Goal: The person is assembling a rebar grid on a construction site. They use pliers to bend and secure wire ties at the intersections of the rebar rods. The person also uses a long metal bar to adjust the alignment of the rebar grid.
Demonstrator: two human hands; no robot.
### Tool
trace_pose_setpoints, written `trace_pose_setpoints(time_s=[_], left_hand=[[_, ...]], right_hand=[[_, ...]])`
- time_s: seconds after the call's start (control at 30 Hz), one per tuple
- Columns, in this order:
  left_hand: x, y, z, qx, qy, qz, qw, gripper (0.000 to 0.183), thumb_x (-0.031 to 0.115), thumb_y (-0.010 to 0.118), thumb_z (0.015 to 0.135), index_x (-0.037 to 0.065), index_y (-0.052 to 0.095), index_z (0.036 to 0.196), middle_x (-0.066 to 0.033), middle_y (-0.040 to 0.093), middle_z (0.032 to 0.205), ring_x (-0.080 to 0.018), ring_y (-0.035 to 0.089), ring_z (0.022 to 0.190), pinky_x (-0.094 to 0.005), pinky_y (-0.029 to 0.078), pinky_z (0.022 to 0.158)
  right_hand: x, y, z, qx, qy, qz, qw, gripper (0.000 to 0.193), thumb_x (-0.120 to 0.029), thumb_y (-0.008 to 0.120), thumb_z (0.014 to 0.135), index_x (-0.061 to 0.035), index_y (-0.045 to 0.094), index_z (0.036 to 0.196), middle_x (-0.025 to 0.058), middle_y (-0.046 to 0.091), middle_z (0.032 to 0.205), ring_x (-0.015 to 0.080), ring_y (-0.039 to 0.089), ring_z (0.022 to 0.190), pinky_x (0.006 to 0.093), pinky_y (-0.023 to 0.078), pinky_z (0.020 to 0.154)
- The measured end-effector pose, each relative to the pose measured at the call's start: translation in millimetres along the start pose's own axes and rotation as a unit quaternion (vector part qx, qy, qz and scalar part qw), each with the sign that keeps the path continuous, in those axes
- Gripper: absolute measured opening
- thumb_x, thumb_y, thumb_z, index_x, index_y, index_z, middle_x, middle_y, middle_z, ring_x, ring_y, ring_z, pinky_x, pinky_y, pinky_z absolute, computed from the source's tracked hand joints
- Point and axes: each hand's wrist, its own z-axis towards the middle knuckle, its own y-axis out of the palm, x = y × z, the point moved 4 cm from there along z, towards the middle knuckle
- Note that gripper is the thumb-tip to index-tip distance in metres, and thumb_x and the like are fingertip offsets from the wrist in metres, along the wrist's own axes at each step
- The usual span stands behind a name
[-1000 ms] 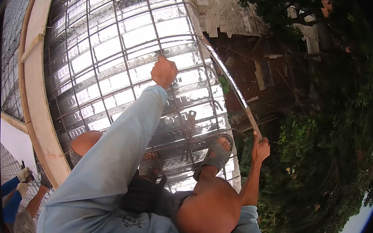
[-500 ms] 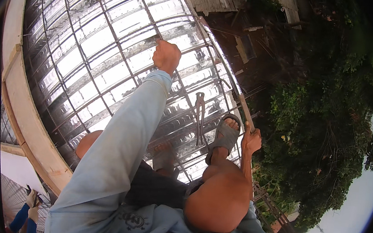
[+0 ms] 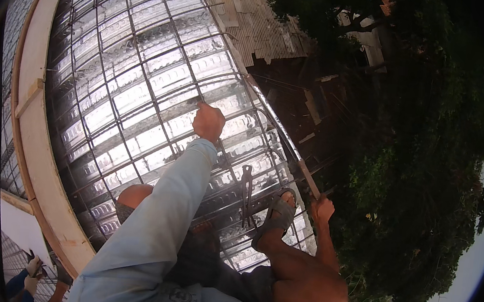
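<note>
My left hand, at the end of a light blue sleeve, is closed on a bar of the rebar mesh that covers a shiny corrugated metal deck. At the deck's right edge my right hand wraps round the lower end of a long narrow strip, brown near the hand and silvery farther up. Between my hands, a pair of pincers lies on the mesh, handles toward me. Beside it is my sandalled foot; my other foot is mostly in shadow.
A pale wooden formwork board borders the deck on the left. Past it, a co-worker's gloved hands are beside a white panel. Beyond the right edge, lower down, are a corrugated roof and dark trees.
The view has shifted, so the deck, pincers and both hands sit lower in the picture. My hands keep their grips, and the pincers stay lying on the mesh.
</note>
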Motion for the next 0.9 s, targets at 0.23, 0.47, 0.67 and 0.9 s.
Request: trace_pose_setpoints(time_s=[0.23,0.47,0.67,0.9], left_hand=[[1.9,17.3,8.1,0.014,0.03,0.033,0.999,0.029,0.022,0.055,0.09,-0.004,0.064,0.101,-0.0286,0.071,0.102,-0.0454,0.07,0.097,-0.0489,0.055,0.087],[2.4,10.0,2.3,0.019,0.008,0.074,0.997,0.03,0.022,0.057,0.09,-0.003,0.066,0.104,-0.0285,0.07,0.11,-0.0428,0.069,0.105,-0.047,0.054,0.091],[11.0,25.7,-0.5,0.009,0.07,0.13,0.989,0.031,0.023,0.058,0.09,-0.002,0.068,0.105,-0.0285,0.07,0.11,-0.0442,0.068,0.105,-0.0496,0.053,0.092],[16.0,5.6,-4.9,0.06,-0.02,0.094,0.994,0.037,0.027,0.053,0.09,-0.001,0.068,0.109,-0.0269,0.07,0.111,-0.0445,0.067,0.107,-0.0503,0.052,0.093]], right_hand=[[191.6,-15.8,-122.0,0.032,0.084,0.048,0.995,0.045,-0.043,0.075,0.077,0.0011,0.069,0.082,0.0253,0.067,0.072,0.0453,0.069,0.072,0.0548,0.054,0.065],[175.4,18.9,-217.9,-0.004,0.314,0.253,0.915,0.043,-0.036,0.077,0.081,0.0064,0.068,0.085,0.0204,0.066,0.072,0.0324,0.063,0.067,0.0454,0.048,0.066],[79.4,37.4,-106.0,-0.013,0.264,0.517,0.814,0.031,-0.021,0.076,0.085,0.0025,0.06,0.073,0.0005,0.051,0.063,0.0117,0.045,0.063,0.0341,0.037,0.058],[37.2,1.1,66.0,-0.077,0.115,0.525,0.84,0.035,-0.027,0.081,0.083,0.0038,0.064,0.077,0.002,0.053,0.065,0.0122,0.048,0.067,0.0338,0.04,0.061]])
